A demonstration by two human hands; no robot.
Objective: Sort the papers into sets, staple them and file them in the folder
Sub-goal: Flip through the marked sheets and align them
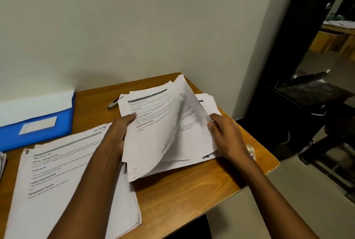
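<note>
Head view — paper stack [153, 139] between both hands [119, 133] — left edge gripped, right pages lifted

Office or study corner. A small wooden worktop [192, 177] stands against a plain pale wall [134, 27]. On it lie stacks of printed papers [63, 177] with typed headings, a blue folder [38, 123] bearing a label window at far left, and a stapler [113, 103] near the wall. At right, a dark doorway [307, 46] opens onto a room with wooden furniture [334, 41] piled with more paperwork. A black stand [315, 93] sits beside the worktop.
</note>
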